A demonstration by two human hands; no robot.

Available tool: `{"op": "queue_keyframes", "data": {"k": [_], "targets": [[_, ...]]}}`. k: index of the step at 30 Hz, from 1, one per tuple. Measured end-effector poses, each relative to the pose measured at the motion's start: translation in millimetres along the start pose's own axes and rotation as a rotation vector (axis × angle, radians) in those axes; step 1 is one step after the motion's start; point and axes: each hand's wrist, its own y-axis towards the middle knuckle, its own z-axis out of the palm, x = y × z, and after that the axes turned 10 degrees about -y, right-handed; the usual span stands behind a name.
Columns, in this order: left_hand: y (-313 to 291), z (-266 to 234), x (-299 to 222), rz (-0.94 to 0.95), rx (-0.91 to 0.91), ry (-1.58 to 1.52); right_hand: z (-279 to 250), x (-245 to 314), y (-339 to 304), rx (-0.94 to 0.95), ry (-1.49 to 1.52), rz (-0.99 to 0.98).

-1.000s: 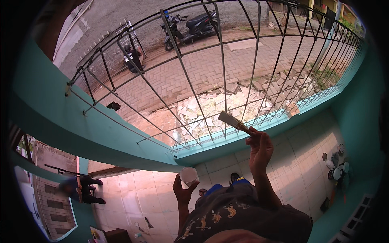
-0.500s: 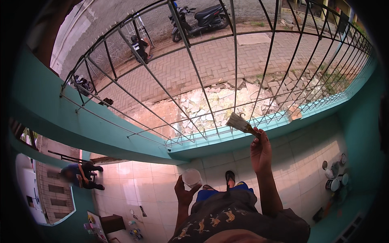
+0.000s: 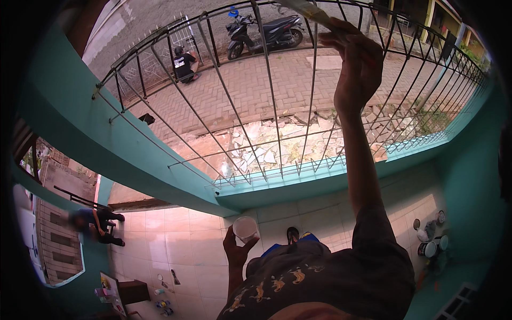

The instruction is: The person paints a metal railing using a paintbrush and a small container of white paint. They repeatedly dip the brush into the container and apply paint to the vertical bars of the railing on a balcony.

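Raised high at the top of the head view, my right hand [image 3: 360, 72] is closed round the handle of a paintbrush [image 3: 308, 10]. The brush's bristle end runs up to the left and is partly cut off by the frame's upper edge. It is close to the upper bars of a dark metal railing [image 3: 272, 85]; I cannot tell whether it touches them. Low in front of my body, my left hand [image 3: 237, 249] grips a translucent white plastic cup [image 3: 246, 228], open side up. What the cup holds is hard to make out.
A turquoise low wall [image 3: 298, 185] carries the railing. Paint cans [image 3: 426, 249] stand on the right by the wall. At left a person [image 3: 98, 224] sits; another person [image 3: 184, 66] crouches outside near a parked motorbike [image 3: 266, 34]. A small table [image 3: 114, 290] is at lower left.
My right hand has risen with the paintbrush, from above the low wall to the railing's upper bars. My left hand with the cup has barely moved.
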Motion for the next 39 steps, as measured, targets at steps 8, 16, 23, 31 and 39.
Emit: {"op": "queue_keyframes", "data": {"k": [8,16,23,31,39], "targets": [[-26.0,-34.9,12.2,0.003,-0.046,-0.037,5.4,-25.6,31.4,-0.007,0.168,0.158],[-38.7,-63.7,19.4,-0.002,-0.043,-0.012,1.6,-46.7,44.0,0.074,0.267,0.270],[-49.8,-78.6,25.2,0.009,-0.041,-0.027,3.4,-18.8,29.8,-0.019,0.157,0.241],[-56.1,-77.1,27.4,0.018,-0.013,-0.017,-4.1,-28.5,23.2,-0.006,0.126,0.293],[-54.9,-55.0,31.8,0.030,-0.050,-0.079,2.8,-29.5,26.4,0.008,0.218,0.258]]}}
